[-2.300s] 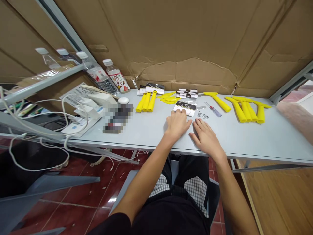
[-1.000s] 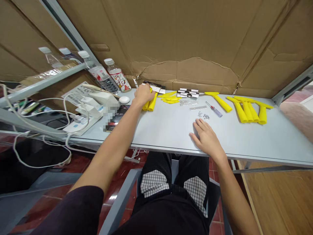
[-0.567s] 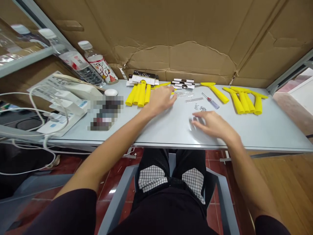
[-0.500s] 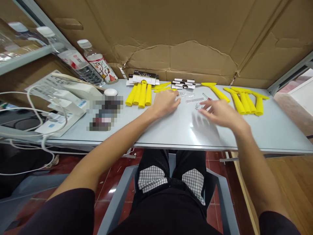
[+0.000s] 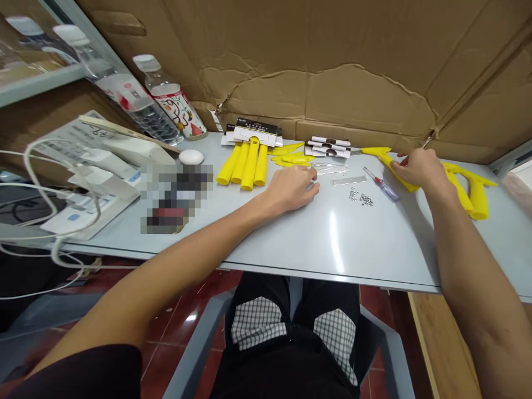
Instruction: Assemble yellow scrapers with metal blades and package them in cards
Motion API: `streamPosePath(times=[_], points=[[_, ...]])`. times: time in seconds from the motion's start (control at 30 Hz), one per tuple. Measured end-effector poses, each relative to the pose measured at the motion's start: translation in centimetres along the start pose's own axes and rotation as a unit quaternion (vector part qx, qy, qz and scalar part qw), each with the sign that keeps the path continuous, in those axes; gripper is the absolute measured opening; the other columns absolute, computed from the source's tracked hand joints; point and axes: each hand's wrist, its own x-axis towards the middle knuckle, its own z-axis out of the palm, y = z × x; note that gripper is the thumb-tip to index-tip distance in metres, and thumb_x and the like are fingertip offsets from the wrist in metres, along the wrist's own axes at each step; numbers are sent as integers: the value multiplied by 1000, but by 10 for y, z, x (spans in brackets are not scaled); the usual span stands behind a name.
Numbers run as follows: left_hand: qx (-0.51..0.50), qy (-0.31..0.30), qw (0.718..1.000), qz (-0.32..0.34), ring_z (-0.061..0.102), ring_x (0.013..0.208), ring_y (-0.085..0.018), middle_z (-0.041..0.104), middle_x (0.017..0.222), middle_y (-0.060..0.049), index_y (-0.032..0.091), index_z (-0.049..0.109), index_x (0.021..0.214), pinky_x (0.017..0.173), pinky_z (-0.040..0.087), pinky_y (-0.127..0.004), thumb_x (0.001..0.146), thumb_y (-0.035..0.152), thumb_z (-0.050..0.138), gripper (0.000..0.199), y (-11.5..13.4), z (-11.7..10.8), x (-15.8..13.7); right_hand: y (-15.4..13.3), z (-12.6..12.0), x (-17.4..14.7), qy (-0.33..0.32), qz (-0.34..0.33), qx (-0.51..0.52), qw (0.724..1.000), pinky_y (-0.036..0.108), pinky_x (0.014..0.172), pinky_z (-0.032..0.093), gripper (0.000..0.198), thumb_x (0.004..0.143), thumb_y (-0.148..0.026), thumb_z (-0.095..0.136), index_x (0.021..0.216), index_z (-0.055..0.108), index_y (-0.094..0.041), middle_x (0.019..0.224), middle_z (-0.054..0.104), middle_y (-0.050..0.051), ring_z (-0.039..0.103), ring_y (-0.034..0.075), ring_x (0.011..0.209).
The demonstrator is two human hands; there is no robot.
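Observation:
My left hand (image 5: 293, 189) rests on the table with curved fingers and the thumb apart, holding nothing I can see. Its fingertips are beside thin clear or metal strips (image 5: 330, 168). At the right, my right hand (image 5: 424, 169) is over the yellow T-shaped scrapers (image 5: 479, 200), partly covering them; its visible fingers are bent and slightly apart. Another yellow scraper (image 5: 376, 151) lies just left of that hand. Between the hands are a flat blade strip (image 5: 348, 180), small piles of screws (image 5: 366, 200) and a screwdriver with a clear purplish handle (image 5: 387, 191).
Yellow handles with black-and-white cards (image 5: 249, 166) lie left of centre, beside flat yellow pieces (image 5: 293, 159). Folded cards (image 5: 328, 147) lie at the back. Bottles (image 5: 174, 105), a white mouse (image 5: 192, 157) and white cables (image 5: 62, 244) are on the left. Cardboard (image 5: 266, 50) backs the table.
My right hand has moved right, from above the screws to the yellow scrapers, uncovering the screws and screwdriver. My left hand stays near the strips. The view has shifted slightly.

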Motion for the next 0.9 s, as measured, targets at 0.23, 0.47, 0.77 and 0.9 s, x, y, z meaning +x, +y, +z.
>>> streamPosePath(times=[0.23, 0.47, 0.77, 0.9], points=[[-29, -26, 999, -11, 73, 92, -31, 79, 99, -11, 20, 77, 115, 74, 49, -40, 96, 33, 59, 29, -5, -1, -2, -13, -19, -7, -61, 50, 41, 996, 58, 101, 45, 49, 90, -28, 76, 138, 72, -21, 101, 76, 16, 54, 42, 125], [-333, 16, 942, -46, 74, 84, -21, 79, 111, -11, 18, 67, 134, 84, 57, -39, 101, 39, 66, 39, -4, -3, 7, -88, -51, -42, 50, 76, 302, 949, 48, 68, 57, 82, 79, -36, 85, 155, 55, -21, 118, 72, 15, 71, 28, 79], [-704, -23, 702, -104, 79, 109, -25, 74, 140, -21, 18, 63, 139, 93, 60, -38, 104, 40, 70, 41, 1, -10, 8, -175, -32, -90, -267, -24, 461, 846, 42, 65, 53, 39, 84, -56, 87, 91, 65, -25, 57, 63, -3, 60, 20, 50], [-730, -50, 673, -106, 78, 94, -21, 80, 123, -18, 14, 74, 110, 87, 60, -35, 99, 39, 77, 27, -3, 3, 9, -172, -24, -92, -360, -51, 452, 814, 34, 53, 44, 39, 84, -58, 87, 83, 66, -25, 59, 62, -4, 56, 16, 46]])
